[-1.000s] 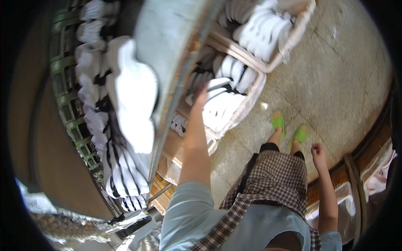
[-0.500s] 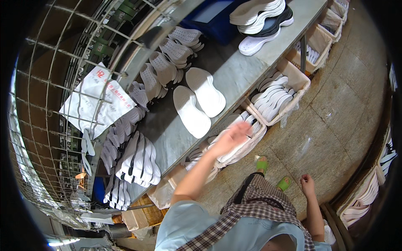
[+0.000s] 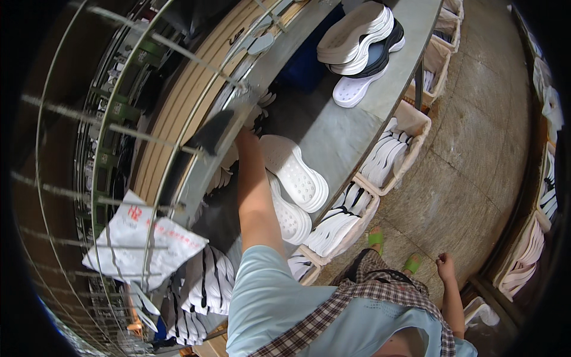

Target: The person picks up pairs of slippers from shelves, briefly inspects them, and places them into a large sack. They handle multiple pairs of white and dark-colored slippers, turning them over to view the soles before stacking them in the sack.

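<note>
The left hand (image 3: 245,136) reaches in at the centre-left of the frame, its fingers lost behind the shelf edge, so from here I cannot tell whether they are spread or pinching anything. The right hand (image 3: 445,266) hangs at the lower right, fingers curled in, with nothing visible in it.

Just beside the left forearm, mid-frame, white moulded shoe soles with a dotted pattern of small hollows (image 3: 295,172) lie on the smooth grey stone-like tabletop (image 3: 348,134); more pale soles (image 3: 221,172) sit in the shade to the forearm's left, near that hand. They look like foam to me: light, springy, a little bendy through the narrow waist, and hardly fragile. The smooth sidewalls might slide a little under dry fingers, and stacked ones could slip apart. I would take hold across the waist, thumb on one side edge and fingers on the other.

As for writing, a crumpled white sheet (image 3: 146,244) at the lower left, behind the wire mesh, carries a line of red print, with fainter marks I cannot make out. A dark mark shows on the ribbed tan board (image 3: 190,77) at the upper left. I can spot no brand or label on the soles.
</note>
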